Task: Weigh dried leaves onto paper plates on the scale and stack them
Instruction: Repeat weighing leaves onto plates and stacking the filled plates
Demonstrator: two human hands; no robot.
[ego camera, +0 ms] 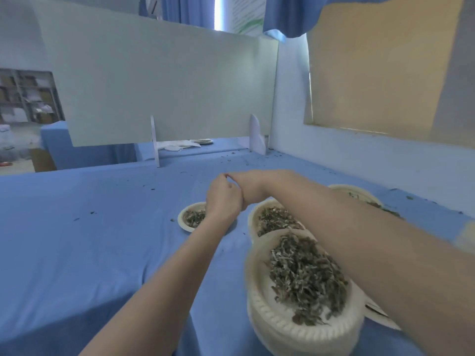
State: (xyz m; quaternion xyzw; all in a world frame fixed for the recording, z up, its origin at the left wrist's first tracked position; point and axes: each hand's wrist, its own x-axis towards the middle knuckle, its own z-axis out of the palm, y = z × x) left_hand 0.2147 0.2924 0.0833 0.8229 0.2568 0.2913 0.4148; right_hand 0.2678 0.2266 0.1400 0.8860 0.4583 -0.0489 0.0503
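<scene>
Head view: both forearms reach out over the blue-covered table (77, 253); the left hand (224, 199) hovers above a small paper plate (184, 217) of dried leaves (195, 217), fingers curled, though whether they pinch anything cannot be told; the right hand (250, 187) is bent at the wrist behind the left, its grip hidden (fingers out of sight); a nearer stack of plates (295, 327) carries a heap of leaves, another filled plate (255, 214) just beyond it.
</scene>
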